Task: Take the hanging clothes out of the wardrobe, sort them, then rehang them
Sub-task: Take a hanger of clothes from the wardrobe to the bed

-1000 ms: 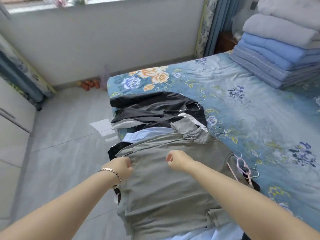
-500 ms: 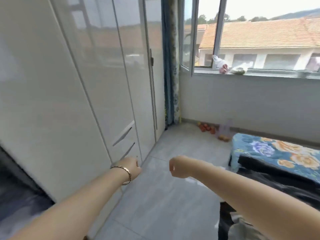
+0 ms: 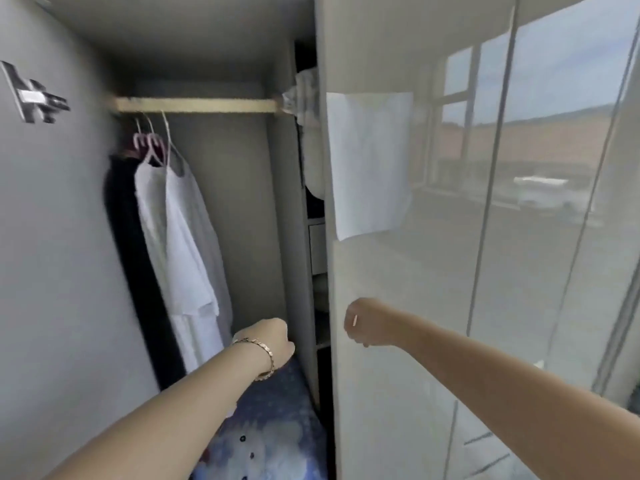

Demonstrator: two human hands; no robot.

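The wardrobe [image 3: 235, 209] stands open, and most of its hanging space is bare back wall. That suggests the emptying step is well along but not finished. No sorting or rehanging shows here.

To the right, a closed glossy door [image 3: 381, 393] fills much of the view and mirrors a window and the daylight outside. On the left is the grey inside face of the open door [image 3: 52, 254].

Three clothes are left to take out, crowded together at the left end of the rail: a dark garment [image 3: 128, 237] furthest left, a white garment [image 3: 173, 244] against it, and a pale grey garment [image 3: 211, 216] behind that. Below them, on the wardrobe floor, lies a blue patterned bundle [image 3: 270, 431] of cloth.

A white sheet of paper [image 3: 369, 164] is stuck on the glossy door. Between the hanging space and that door runs a narrow column of shelves [image 3: 317, 251], with pale folded things [image 3: 308, 98] at the top.

The wooden rail [image 3: 197, 105] is empty for most of its length. Pink hangers [image 3: 150, 147] and thin wire hooks carry the three clothes.

The left hand [image 3: 273, 341] is curled into a loose fist low in the opening, just above the bundle, well below the clothes. The right hand [image 3: 360, 323] is likewise curled in front of the glossy door. Nothing shows in either one. A gold bracelet [image 3: 266, 356] circles the left wrist.
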